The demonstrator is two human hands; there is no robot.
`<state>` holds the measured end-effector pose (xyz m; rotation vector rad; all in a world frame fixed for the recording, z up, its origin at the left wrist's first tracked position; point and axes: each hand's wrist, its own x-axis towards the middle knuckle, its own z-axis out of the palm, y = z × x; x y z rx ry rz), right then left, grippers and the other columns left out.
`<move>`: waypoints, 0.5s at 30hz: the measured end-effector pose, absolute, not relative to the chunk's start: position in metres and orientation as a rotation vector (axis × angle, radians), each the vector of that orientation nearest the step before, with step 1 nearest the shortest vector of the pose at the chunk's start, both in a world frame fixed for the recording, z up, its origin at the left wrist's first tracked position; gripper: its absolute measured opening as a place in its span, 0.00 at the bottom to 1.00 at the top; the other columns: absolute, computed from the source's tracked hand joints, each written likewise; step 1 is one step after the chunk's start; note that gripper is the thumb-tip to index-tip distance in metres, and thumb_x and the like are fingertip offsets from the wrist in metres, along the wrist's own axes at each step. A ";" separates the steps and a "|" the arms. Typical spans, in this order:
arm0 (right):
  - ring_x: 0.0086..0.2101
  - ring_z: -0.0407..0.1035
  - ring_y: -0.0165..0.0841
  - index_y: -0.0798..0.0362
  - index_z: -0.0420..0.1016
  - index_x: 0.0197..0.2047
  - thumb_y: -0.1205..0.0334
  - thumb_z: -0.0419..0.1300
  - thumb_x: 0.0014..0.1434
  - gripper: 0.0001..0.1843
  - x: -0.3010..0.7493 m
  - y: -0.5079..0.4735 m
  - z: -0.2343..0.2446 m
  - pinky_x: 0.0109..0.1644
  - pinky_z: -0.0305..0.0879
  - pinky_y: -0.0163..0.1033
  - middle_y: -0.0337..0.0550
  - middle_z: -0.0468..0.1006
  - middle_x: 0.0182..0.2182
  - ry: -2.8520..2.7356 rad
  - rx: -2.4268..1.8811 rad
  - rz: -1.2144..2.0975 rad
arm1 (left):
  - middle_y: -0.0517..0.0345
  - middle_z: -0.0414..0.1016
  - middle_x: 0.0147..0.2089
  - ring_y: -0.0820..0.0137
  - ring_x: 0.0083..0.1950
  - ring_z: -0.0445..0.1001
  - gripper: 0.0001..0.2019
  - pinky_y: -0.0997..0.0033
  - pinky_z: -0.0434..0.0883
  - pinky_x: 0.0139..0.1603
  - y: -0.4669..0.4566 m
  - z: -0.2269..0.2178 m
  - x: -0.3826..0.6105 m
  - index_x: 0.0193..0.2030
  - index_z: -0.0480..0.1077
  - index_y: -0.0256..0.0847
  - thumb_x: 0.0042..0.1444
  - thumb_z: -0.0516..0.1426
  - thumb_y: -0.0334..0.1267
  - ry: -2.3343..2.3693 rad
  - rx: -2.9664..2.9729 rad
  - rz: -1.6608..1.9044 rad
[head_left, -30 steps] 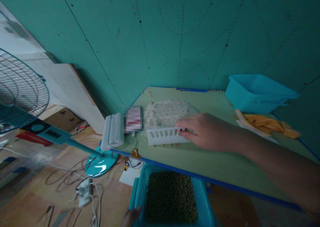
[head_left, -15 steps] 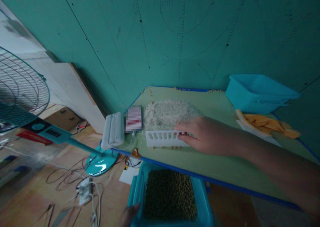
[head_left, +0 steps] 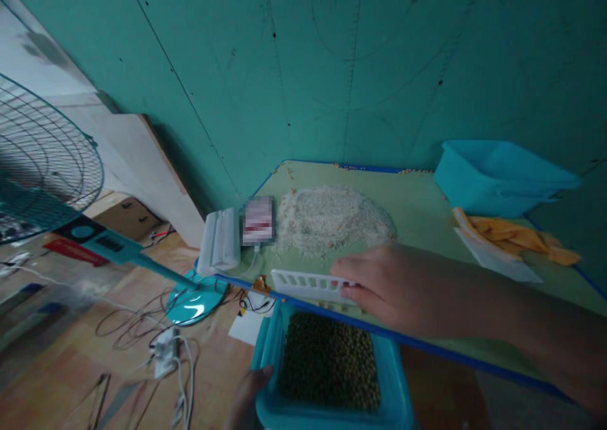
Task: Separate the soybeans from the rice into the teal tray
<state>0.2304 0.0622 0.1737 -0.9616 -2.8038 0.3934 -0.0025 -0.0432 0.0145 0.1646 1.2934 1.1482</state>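
My right hand (head_left: 374,284) is closed on the right end of a white slotted plastic strip (head_left: 303,284), its fingers bent around the slots. The strip stands on edge on the pale green table, close to its blue front edge. A few round yellow beans (head_left: 327,306) lie just in front of the strip. Behind it spreads a heap of pale grains (head_left: 336,218). Below the table edge, a teal bin (head_left: 263,348) holds many dark and yellowish beans (head_left: 332,363). My left hand (head_left: 249,395) grips the bin's left side, thumb showing; its other fingers are hidden.
A blue tub (head_left: 502,177) and an orange cloth (head_left: 521,237) sit on the right of the table. A white device (head_left: 220,240) and a blurred packet (head_left: 257,220) are at the left. A standing fan (head_left: 123,253), cables and a power strip (head_left: 165,352) occupy the floor.
My right hand has drawn the white slotted strip away from the grain heap toward the table's front edge. The left hand stays at the bin. The view has shifted slightly.
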 end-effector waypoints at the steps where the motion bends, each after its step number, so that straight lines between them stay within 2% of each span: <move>1: 0.27 0.69 0.32 0.51 0.63 0.33 0.67 0.49 0.59 0.04 0.230 0.060 0.174 0.25 0.51 0.37 0.41 0.75 0.28 -2.803 -0.962 0.398 | 0.52 0.82 0.27 0.49 0.44 0.76 0.13 0.57 0.71 0.45 -0.042 0.015 -0.002 0.32 0.78 0.35 0.38 0.63 0.40 1.296 0.153 1.144; 5: 0.26 0.69 0.32 0.50 0.63 0.34 0.68 0.50 0.57 0.04 0.229 0.053 0.173 0.24 0.51 0.38 0.40 0.75 0.28 -2.810 -0.918 0.432 | 0.51 0.82 0.28 0.48 0.45 0.75 0.15 0.57 0.72 0.44 -0.040 0.016 -0.001 0.35 0.78 0.34 0.39 0.62 0.40 1.253 0.079 1.108; 10: 0.25 0.68 0.30 0.50 0.62 0.34 0.68 0.51 0.56 0.04 0.229 0.047 0.174 0.22 0.49 0.37 0.37 0.74 0.27 -2.830 -0.896 0.472 | 0.52 0.83 0.32 0.50 0.49 0.73 0.12 0.61 0.70 0.48 -0.037 0.014 -0.001 0.32 0.79 0.37 0.39 0.63 0.39 1.195 0.074 1.117; 15: 0.23 0.66 0.29 0.49 0.64 0.33 0.64 0.51 0.59 0.03 0.237 0.053 0.183 0.22 0.49 0.35 0.36 0.73 0.25 -2.787 -0.905 0.437 | 0.53 0.83 0.30 0.50 0.46 0.75 0.13 0.59 0.70 0.47 -0.040 0.004 0.003 0.34 0.79 0.37 0.39 0.63 0.40 1.138 0.093 1.083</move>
